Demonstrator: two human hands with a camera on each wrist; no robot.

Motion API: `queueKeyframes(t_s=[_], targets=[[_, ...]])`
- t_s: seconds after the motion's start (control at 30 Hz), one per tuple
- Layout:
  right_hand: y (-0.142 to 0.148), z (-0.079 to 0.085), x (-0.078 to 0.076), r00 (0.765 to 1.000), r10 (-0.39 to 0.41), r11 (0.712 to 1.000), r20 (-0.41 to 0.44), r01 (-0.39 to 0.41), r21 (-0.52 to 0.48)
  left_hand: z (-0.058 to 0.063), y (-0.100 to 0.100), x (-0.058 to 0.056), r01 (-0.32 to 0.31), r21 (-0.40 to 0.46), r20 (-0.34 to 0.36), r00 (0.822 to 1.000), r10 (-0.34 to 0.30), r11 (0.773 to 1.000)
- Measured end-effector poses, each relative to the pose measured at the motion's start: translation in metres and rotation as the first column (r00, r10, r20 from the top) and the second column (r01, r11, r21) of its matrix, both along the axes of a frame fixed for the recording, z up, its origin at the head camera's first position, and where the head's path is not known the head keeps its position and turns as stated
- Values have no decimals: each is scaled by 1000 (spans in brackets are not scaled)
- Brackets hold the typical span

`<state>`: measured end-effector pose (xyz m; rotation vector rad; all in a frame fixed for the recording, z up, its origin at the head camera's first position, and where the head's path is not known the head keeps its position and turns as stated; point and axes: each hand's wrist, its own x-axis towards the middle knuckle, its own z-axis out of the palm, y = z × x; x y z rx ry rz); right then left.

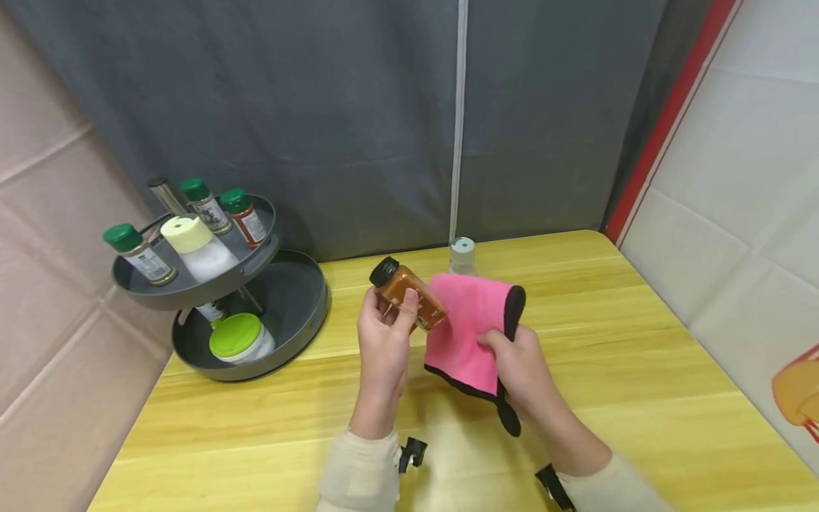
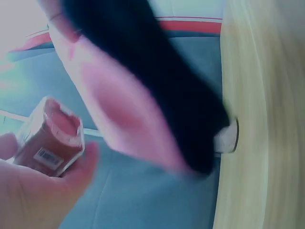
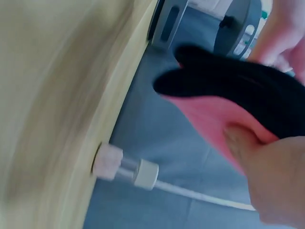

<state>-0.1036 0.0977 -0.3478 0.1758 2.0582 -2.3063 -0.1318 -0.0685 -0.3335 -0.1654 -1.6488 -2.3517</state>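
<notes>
My left hand [image 1: 386, 341] grips a spice jar [image 1: 412, 295] with a black lid and reddish-brown powder inside, tilted above the table. In the left wrist view the base of the jar [image 2: 52, 143] shows a barcode label. My right hand [image 1: 521, 363] holds a folded pink cloth [image 1: 463, 327] with black edging, thumb on its pink face. The cloth hangs close beside the jar's base; whether they touch I cannot tell. Behind the cloth stands a clear shaker with a pale lid [image 1: 462, 249], its lower part hidden in the head view; pinkish-white contents [image 3: 107, 161] show in the right wrist view.
At the left stands a dark two-tier round rack [image 1: 307, 320]. Its upper tier carries green-capped spice jars [image 1: 147, 262] and a cream-lidded white shaker [image 1: 200, 249]; a green-lidded tub [image 1: 237, 338] sits below. A grey curtain [image 1: 320, 128] backs the wooden table [image 1: 640, 355].
</notes>
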Motion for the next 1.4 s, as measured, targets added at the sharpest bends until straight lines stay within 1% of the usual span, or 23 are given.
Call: queueKeyframes(t_s=[0.03,0.07,0.17,0.23,0.33,0.43,0.53,0.67,0.7,0.8,0.9,0.97,1.07,1.2,1.3,1.4], targets=[[-2,0,1,1000,-15,997,-8,14,-82,0,1,-1,-19,18,4,1000,19,1000],[-5,0,2,1000,-23,986,-21,19,-165,0,3,-2,-35,38,7,999,34,999],[-15,0,4,998,-37,939,-50,18,-345,1,10,-4,-66,57,14,998,66,996],[-22,-1,4,997,-44,912,-69,12,-410,1,16,-4,-81,49,14,997,80,996],[-29,-2,6,995,-60,898,-76,20,-439,1,23,-4,-102,6,7,995,102,995],[-32,-2,9,996,-53,896,-78,13,-444,1,25,-5,-126,-24,-17,992,125,992],[-29,1,14,997,-16,902,-74,-17,-431,0,23,-8,-135,-47,-31,991,134,990],[-19,11,20,999,14,910,-35,-27,-413,-2,19,-11,-121,-49,-42,992,119,991],[-17,13,20,1000,10,914,-24,-19,-406,-2,19,-11,-121,-54,-42,992,119,991],[-14,15,16,1000,-13,924,-1,12,-383,-2,21,-10,-119,-57,-41,992,117,991],[-16,10,7,999,-46,934,7,46,-355,-1,24,-8,-124,-53,-34,992,122,991],[-18,7,2,999,-45,935,7,44,-353,0,26,-7,-127,-48,-33,992,125,991],[-20,4,-2,1000,-5,931,2,5,-365,1,26,-9,-132,-53,-34,991,130,990],[-19,4,-1,996,85,928,23,-71,-367,-2,21,-16,-142,-82,-40,989,139,986],[-16,7,2,990,129,938,56,-103,-330,-5,16,-21,-141,-86,-38,990,138,986],[-13,11,3,990,120,956,75,-95,-277,-7,12,-21,-134,-67,-22,991,133,989]])
